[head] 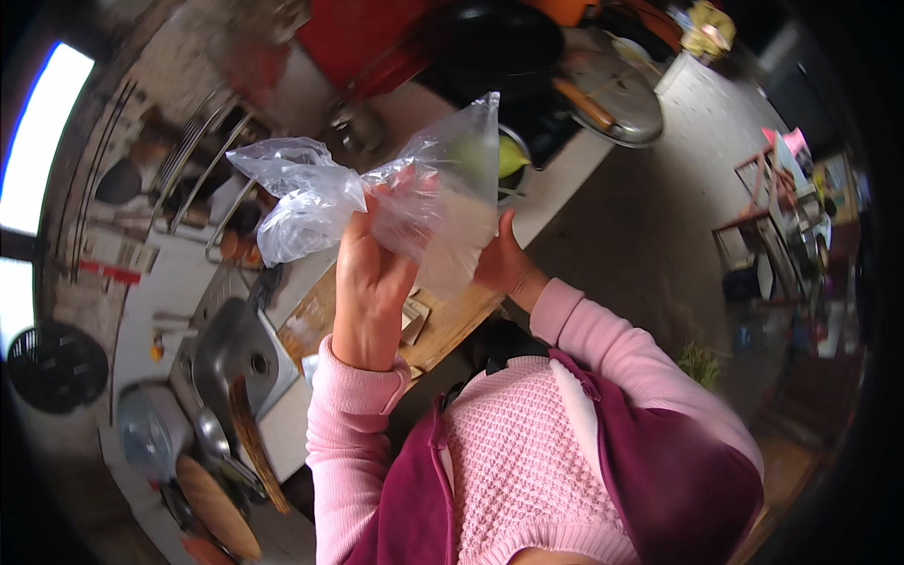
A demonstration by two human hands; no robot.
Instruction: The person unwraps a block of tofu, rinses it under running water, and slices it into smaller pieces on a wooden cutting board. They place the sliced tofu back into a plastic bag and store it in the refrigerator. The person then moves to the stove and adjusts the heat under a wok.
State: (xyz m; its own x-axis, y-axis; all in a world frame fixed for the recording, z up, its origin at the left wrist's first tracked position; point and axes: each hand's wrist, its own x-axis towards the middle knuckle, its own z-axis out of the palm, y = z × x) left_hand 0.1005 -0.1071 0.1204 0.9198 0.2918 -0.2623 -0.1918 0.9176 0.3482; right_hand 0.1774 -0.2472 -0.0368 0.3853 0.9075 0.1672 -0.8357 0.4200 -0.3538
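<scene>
A clear plastic bag [452, 212] is held up in front of me, gathered at its middle. My left hand [374, 275] grips the gathered part, with loose plastic spreading on both sides of the fingers. At the bag's right edge is my right hand [505, 258], thumb raised; its fingers are partly hidden behind the bag, so whether they grip it cannot be told. Below the bag lies a wooden board [452, 328] with folded pieces of paper or card on it. Behind the bag shows a bowl holding something green [513, 157].
A steel sink [240, 353] lies to the left, with a wooden stick [254, 445] across its near side. A dish rack [205, 155] stands at the upper left. At the top are a dark wok [494, 42] and a metal lid [635, 106].
</scene>
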